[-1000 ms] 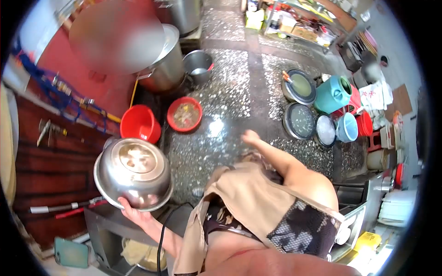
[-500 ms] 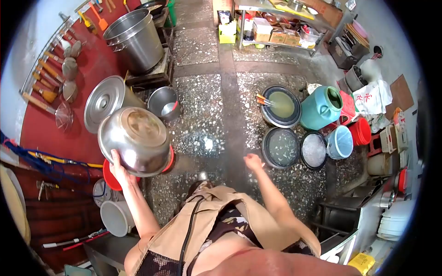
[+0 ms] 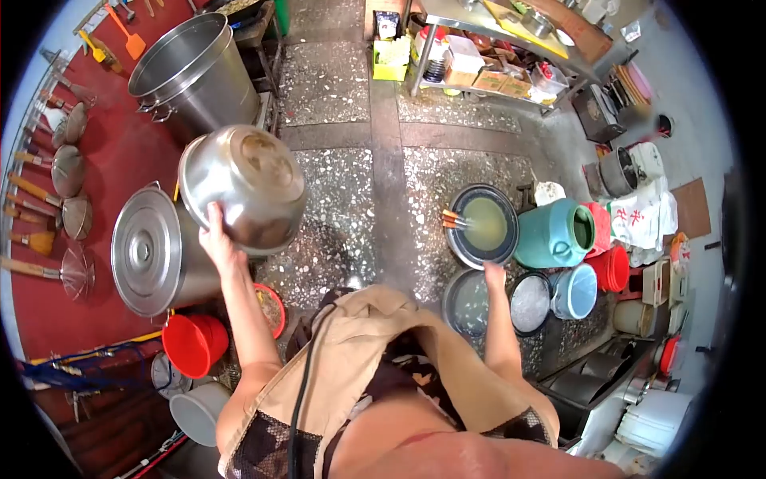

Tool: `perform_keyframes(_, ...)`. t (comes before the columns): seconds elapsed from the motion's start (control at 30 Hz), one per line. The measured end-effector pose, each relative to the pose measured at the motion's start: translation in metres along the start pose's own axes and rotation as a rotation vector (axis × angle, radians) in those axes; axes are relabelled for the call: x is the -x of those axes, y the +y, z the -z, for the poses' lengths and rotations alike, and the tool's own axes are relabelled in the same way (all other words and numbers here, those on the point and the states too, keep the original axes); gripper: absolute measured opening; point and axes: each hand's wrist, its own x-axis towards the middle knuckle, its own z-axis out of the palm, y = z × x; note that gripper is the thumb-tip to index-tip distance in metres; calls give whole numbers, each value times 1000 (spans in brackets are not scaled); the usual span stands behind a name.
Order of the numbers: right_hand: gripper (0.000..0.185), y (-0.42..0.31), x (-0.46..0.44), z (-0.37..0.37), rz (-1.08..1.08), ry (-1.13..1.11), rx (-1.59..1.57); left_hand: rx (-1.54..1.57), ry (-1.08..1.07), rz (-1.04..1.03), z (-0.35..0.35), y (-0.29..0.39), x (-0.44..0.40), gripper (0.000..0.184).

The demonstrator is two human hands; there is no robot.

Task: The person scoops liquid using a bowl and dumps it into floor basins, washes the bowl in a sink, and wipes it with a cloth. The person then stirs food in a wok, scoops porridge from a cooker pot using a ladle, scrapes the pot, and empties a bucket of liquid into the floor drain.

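My left hand (image 3: 223, 243) grips the rim of a large shiny metal basin (image 3: 259, 188). The basin is tilted with its stained underside facing up and away from me, so its inside is hidden. On the other side, my right hand (image 3: 495, 275) is at the near edge of a dark-rimmed tub (image 3: 456, 254) of cloudy yellowish liquid; its fingers are too small to make out, and whether it touches the rim I cannot tell. Several wooden-handled tools (image 3: 453, 219) lean in that tub. Just below the hand is a second dark tub (image 3: 456, 307) with pale pieces in water.
To the left stand a lidded metal pot (image 3: 144, 251), a red bucket (image 3: 194, 345) and a tall stockpot (image 3: 191, 76). A teal jug (image 3: 550, 233), a blue bucket (image 3: 574, 291) and a black-rimmed bowl (image 3: 530, 303) are on the right. A steel table (image 3: 447, 12) stands ahead.
I have moved forward. My left hand has carried the metal basin forward and up, uncovering the red bucket. My right hand has moved right, from open floor to the tubs.
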Motion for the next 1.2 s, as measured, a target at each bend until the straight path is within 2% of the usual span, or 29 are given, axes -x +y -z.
perform_keyframes(0.03,42,1,6,-2,35,-170,177,1,-6,16,-26,-8,-19,29)
perform_keyframes(0.07,39,22,9,-20,41,-249,391,15,-12,14,-47,-20,-44,29)
perform_keyframes(0.1,35,25,18,-27,-106,-377,457,35,-32,7,-73,-30,-68,29)
perform_keyframes(0.13,32,70,5,-57,105,-669,788,56,-53,-1,-101,-40,-91,29)
perform_keyframes(0.17,32,69,13,-60,10,-802,775,53,-59,-6,-130,-49,-115,30)
perform_keyframes(0.23,32,51,5,-68,-155,-912,677,65,-101,-32,-176,-80,-178,30)
perform_keyframes(0.3,32,20,-40,-79,-214,-961,636,50,-123,-66,-229,-98,-226,30)
perform_keyframes(0.37,32,-21,-119,-91,-190,-982,635,1,-93,-73,-281,-116,-277,33)
perform_keyframes(0.47,33,-106,-278,-101,-17,-934,710,68,-76,-65,-360,-134,-348,34)
perform_keyframes(0.57,33,-232,-458,-119,182,-738,798,8,28,-68,-411,-136,-417,34)
perform_keyframes(0.6,33,-293,-520,-126,178,-595,771,25,59,-71,-431,-135,-438,34)
perform_keyframes(0.67,33,-440,-629,-146,15,-311,490,31,53,-61,-459,-138,-481,37)
perform_keyframes(0.7,39,-517,-687,-159,149,-464,613,6,63,-77,-471,-146,-507,37)
perform_keyframes(0.73,40,-591,-710,-152,2,-238,-13,-15,70,-93,-483,-156,-535,38)
perform_keyframes(0.77,40,-660,-745,-164,65,-200,-103,-51,24,-119,-495,-168,-563,39)
perform_keyframes(0.8,38,-750,-731,-135,125,-99,-49,-42,22,-126,-514,-183,-597,39)
perform_keyframes(0.83,37,-809,-753,-138,290,-32,29,-74,64,-125,-530,-199,-629,37)
perform_keyframes(0.87,36,-842,-764,-153,443,20,119,-121,113,-107,-541,-214,-655,36)
perform_keyframes(0.93,33,-917,-796,-193,585,158,-47,-49,64,-114,-586,-245,-712,31)
perform_keyframes(0.97,33,-958,-820,-194,619,80,-129,-1,-9,-102,-613,-262,-742,29)
perform_keyframes(1.0,33,-983,-831,-196,636,-26,-200,24,-69,-74,-631,-276,-764,28)
perform_keyframes(1.13,34,-1114,-888,-132,597,-38,-449,1,-48,41,-729,-318,-848,23)
perform_keyframes(1.2,39,-1167,-957,-122,757,207,-503,-62,-120,79,-772,-334,-885,24)
